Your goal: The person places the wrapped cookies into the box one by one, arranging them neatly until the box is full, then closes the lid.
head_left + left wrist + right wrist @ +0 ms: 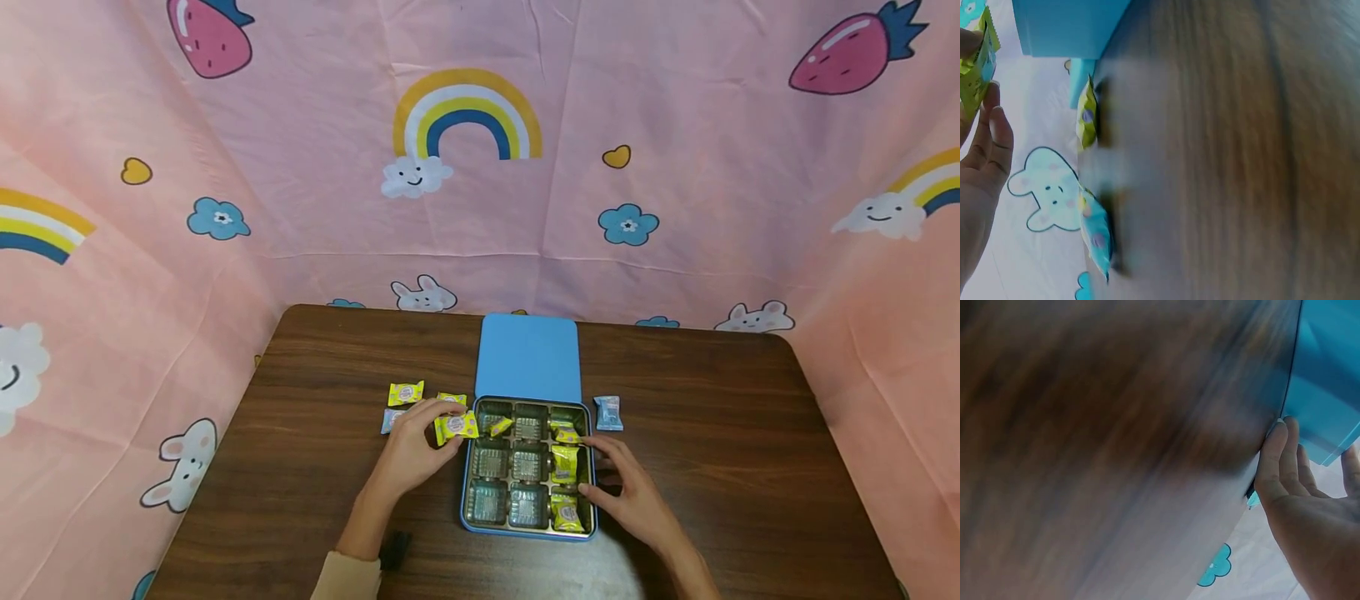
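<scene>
A blue-rimmed tin (467, 500) with a divided metallic inside stands open, its blue lid (528, 358) extending behind it. My left hand (420, 442) pinches a yellow-wrapped candy (455, 427) between thumb and fingers, just off the tin's back left corner. In the left wrist view that candy (977, 75) is up off the table. My right hand (637, 500) rests at the tin's right side, with fingers fairly straight along the outer wall (1325, 400) and thumb at the rim. Yellow candies (565, 464) sit in the right column; another candy (500, 427) lies in the back left compartment.
Left of the tin lie a yellow candy (406, 393), a blue candy (391, 421) partly behind my left hand, and one more yellow candy (452, 399). A blue candy (608, 413) is right of the tin. A printed pink cloth (480, 225) surrounds the brown table (720, 400).
</scene>
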`<state>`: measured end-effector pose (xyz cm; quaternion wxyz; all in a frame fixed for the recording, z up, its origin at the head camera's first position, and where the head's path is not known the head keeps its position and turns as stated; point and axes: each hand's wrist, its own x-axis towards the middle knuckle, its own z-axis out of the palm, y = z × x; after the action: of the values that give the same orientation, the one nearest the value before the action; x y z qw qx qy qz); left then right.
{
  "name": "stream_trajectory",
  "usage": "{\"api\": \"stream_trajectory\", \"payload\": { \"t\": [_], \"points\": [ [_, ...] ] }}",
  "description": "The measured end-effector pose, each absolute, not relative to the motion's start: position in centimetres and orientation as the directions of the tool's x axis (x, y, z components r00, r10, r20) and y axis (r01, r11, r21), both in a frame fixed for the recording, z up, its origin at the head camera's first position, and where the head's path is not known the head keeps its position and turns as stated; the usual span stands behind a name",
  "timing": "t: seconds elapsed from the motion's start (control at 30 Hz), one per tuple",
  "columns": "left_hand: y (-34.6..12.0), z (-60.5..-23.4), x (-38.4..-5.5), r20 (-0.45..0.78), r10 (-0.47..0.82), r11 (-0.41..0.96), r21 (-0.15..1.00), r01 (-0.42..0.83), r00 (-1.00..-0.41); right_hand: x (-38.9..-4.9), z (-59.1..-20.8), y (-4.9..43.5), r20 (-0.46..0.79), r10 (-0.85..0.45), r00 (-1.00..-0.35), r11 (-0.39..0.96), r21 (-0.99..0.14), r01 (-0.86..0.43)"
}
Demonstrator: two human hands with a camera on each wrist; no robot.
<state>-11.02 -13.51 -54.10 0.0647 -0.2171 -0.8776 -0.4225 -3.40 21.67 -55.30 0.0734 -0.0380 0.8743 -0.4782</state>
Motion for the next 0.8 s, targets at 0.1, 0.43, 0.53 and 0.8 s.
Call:
{"api": "stream_trajectory", "payload": {
  "t": [0.1, 0.43, 0.53, 0.8],
  "points": [
    [-13.1, -53.7, -11.3, 0.286, 0.344, 0.546, 0.714, 0.439, -0.894, -3.4, -55.3, 21.7, -0.075, -0.145, -0.987, 0.538, -0.843, -0.016],
    [-11.9, -53.4, -12.4, 0.318, 0.405, 0.516, 0.695, 0.501, -0.858, -3.4, -55.4, 21.8, -0.078, -0.147, -0.986, 0.538, -0.843, -0.013],
    [-11.4, -53.4, -12.6, 0.31, 0.414, 0.499, 0.71, 0.498, -0.856, -3.4, -55.4, 21.8, -0.069, -0.154, -0.986, 0.535, -0.845, -0.024],
    [-10.4, -53.1, -13.3, 0.321, 0.451, 0.463, 0.714, 0.525, -0.833, -3.4, -55.3, 21.8, -0.071, -0.158, -0.985, 0.532, -0.846, -0.025]
  ]
}}
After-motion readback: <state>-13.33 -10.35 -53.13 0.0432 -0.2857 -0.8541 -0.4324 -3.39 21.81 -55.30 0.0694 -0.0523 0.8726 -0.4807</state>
